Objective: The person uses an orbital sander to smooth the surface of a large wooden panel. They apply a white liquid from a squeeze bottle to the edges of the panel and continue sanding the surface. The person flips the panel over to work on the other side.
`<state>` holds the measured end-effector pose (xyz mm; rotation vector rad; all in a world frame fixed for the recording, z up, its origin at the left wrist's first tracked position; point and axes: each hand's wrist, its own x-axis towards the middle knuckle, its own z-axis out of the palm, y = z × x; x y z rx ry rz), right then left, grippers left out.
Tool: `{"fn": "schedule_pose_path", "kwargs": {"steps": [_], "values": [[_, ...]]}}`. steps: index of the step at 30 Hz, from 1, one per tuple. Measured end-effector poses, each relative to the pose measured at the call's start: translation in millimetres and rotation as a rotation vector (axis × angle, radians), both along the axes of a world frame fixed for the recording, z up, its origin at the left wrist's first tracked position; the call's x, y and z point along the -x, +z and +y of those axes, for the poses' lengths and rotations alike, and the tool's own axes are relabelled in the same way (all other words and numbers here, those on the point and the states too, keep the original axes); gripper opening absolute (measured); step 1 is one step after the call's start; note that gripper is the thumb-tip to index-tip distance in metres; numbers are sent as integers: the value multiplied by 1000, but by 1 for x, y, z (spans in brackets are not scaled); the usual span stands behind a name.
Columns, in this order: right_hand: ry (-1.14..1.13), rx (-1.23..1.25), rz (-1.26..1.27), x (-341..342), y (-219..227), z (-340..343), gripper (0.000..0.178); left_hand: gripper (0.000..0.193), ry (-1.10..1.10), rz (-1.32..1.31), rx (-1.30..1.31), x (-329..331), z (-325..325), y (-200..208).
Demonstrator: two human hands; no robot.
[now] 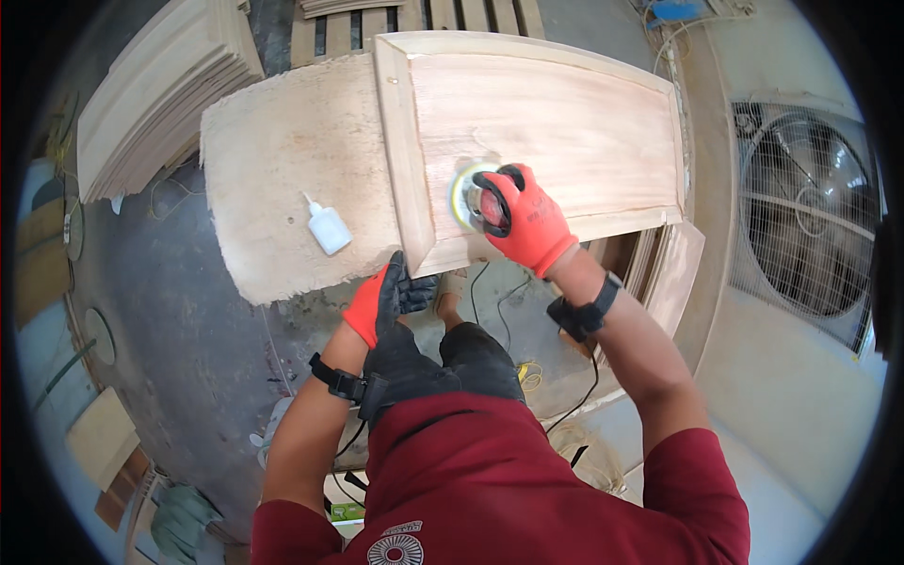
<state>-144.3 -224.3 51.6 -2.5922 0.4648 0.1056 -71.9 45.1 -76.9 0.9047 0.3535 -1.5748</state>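
We observe two gloved hands, well apart from each other. The right hand [529,226], in an orange-red glove, is closed around a round power sander [492,205], whose pad lies on the face of a framed wooden panel [565,122], near its left end and toward the person. The left hand [384,299], in an orange-red glove with a black palm, is at the near left corner of the panel, thumb up by the edge; we cannot tell whether its fingers are closed on the wood. The panel overlies the right part of a rough-edged board [282,151]. On the bare left part of that board we note a small white bottle [329,230] with a narrow nozzle, lying tilted, clear of both hands. Beyond the board's far left corner we record a stack of wooden panels [174,94]; wooden slats [339,36] lie past the far edge. A large caged fan [808,212] stands at the right.
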Motion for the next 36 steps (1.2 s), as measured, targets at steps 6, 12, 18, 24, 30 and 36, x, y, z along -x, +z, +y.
{"fn": "schedule_pose_path", "kwargs": {"steps": [6, 12, 18, 24, 30, 36], "values": [[259, 52, -9, 15, -5, 48, 60, 87, 73, 120, 61, -4, 9, 4], [246, 88, 79, -4, -4, 81, 57, 104, 76, 76, 44, -14, 5, 26], [220, 93, 34, -1, -4, 87, 48, 101, 7, 92, 132, -20, 17, 8], [90, 121, 11, -32, -8, 60, 49, 73, -138, -32, -22, -22, 20, 16], [17, 144, -1, -51, -7, 33, 60, 27, 151, -472, -87, -87, 51, 73], [62, 106, -6, -51, 2, 50, 60, 33, 629, -1253, -528, -212, 75, 44]]}}
